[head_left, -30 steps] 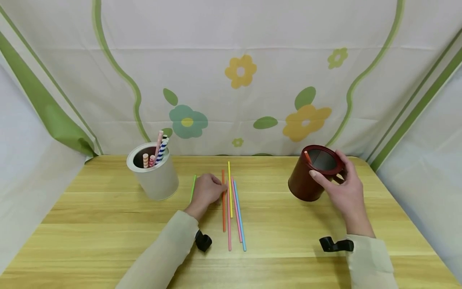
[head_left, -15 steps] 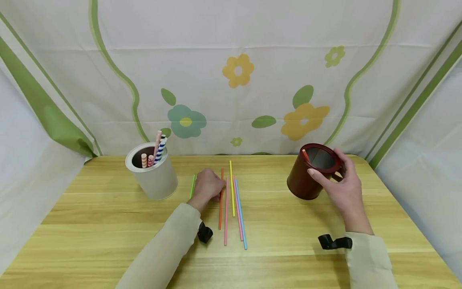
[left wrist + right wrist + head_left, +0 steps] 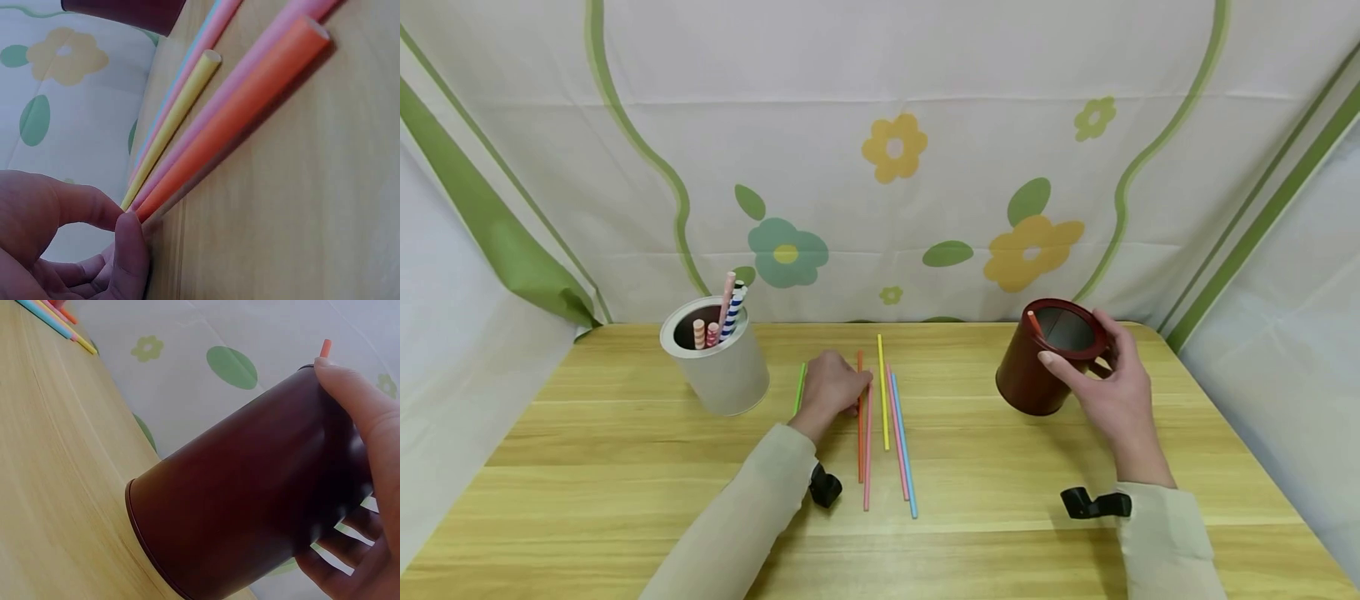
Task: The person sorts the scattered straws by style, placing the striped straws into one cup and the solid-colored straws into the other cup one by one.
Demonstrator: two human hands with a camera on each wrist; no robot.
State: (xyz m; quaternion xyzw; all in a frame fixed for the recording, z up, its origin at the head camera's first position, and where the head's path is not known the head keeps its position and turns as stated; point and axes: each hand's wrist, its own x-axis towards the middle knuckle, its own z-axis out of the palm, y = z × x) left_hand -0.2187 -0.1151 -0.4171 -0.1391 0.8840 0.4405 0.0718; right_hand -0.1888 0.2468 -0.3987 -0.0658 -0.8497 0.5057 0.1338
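Note:
My left hand is over the group of thin straws, thumb and index fingertips pinching the upper end of a pink straw. An orange straw lies right alongside, partly under the fingers. Just right of them are a yellow straw, a second pink straw and a blue straw. A green straw lies left of the hand, partly hidden by it. With my right hand I grip a dark red mug near its rim, thumb in front; an orange straw leans inside it.
A white can with several thicker patterned straws stands at the back left of the wooden table. Behind the table hangs a flowered cloth. Both sleeves carry a black wrist mount.
My left hand has shifted slightly among the straws; the pinched pink straw has moved a little up and left, closer to the orange one. Yellow now lies farther from them. My right hand stays on the mug.

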